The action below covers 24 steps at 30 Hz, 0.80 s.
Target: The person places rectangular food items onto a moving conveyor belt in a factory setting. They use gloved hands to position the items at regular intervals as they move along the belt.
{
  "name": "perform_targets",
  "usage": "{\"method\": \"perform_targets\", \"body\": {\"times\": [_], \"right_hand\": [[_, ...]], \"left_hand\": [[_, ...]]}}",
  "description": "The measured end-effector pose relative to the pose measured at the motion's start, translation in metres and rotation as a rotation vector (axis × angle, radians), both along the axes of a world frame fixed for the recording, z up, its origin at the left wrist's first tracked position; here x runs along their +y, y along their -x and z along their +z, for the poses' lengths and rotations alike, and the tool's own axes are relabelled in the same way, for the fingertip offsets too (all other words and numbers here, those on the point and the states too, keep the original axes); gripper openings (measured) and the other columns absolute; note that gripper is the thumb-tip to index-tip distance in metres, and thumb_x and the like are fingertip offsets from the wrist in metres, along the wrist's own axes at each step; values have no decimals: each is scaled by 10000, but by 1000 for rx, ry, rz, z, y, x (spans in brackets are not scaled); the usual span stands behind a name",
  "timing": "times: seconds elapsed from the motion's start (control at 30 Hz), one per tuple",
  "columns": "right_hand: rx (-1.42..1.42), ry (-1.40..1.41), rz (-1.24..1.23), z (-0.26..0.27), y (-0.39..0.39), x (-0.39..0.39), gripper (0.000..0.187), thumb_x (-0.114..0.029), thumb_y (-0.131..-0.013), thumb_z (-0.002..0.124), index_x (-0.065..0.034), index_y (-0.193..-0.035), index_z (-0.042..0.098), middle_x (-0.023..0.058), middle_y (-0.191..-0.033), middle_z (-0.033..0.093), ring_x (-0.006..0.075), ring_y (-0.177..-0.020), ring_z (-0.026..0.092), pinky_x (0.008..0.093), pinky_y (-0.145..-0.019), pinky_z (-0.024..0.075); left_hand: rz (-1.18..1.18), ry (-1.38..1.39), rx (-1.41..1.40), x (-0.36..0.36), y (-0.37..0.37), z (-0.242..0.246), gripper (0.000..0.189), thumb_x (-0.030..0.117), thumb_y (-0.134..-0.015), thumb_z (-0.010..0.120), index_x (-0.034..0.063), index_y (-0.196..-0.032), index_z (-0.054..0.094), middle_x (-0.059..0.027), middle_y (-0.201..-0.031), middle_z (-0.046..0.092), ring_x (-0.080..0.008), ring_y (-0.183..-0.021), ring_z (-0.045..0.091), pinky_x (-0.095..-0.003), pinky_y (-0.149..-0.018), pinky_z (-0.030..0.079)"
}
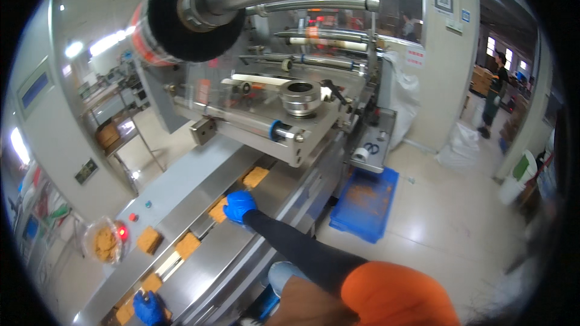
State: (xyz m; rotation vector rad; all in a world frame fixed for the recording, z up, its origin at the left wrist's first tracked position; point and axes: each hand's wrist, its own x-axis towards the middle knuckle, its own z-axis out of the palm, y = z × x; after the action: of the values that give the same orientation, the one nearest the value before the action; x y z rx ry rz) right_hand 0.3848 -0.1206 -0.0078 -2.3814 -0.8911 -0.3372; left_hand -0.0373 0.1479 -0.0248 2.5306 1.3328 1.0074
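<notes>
My right hand (240, 207), in a blue glove, rests on a square orange-brown food slab (218, 210) in the channel of a steel conveyor (263, 203); whether its fingers grip the slab cannot be told. At the lower left, my left hand (148, 309), gloved in blue too, is over the channel beside another slab (124, 314), its fingers bent downward and partly hidden. Between the hands lie a slab (187, 245) and a smaller-looking one (152, 282). Further up the channel is one more slab (256, 176). A stack of slabs (148, 240) stands on the conveyor's far ledge.
A wrapping machine with a film roll (190, 13) and steel rollers rises ahead. A clear bag of broken pieces (105, 244) sits left, near a red button (133, 217). A blue crate (367, 203) with crumbs is on the floor. A person (494, 93) stands beyond the doorway.
</notes>
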Motion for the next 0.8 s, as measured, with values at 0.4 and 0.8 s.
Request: {"method": "perform_targets", "body": {"times": [0.4, 0.8], "right_hand": [[-179, 102, -59, 11, 8, 8, 305, -283, -778, 576, 6, -853, 635, 207, -931, 596, 357, -895, 566, 478, -758, 457], [1, 11, 9, 6, 4, 3, 308, -324, -775, 614, -23, -807, 674, 226, -822, 661, 390, -790, 643, 485, -719, 502]], "left_hand": [[83, 114, 175, -13, 9, 13, 522, 371, -815, 655, -30, -1146, 599, -213, -1070, 617, -362, -978, 581, -433, -855, 446], [58, 74, 198, -29, 2, 28, 552, 368, -837, 631, -19, -1223, 550, -214, -1270, 530, -372, -1171, 485, -451, -995, 373]]}}
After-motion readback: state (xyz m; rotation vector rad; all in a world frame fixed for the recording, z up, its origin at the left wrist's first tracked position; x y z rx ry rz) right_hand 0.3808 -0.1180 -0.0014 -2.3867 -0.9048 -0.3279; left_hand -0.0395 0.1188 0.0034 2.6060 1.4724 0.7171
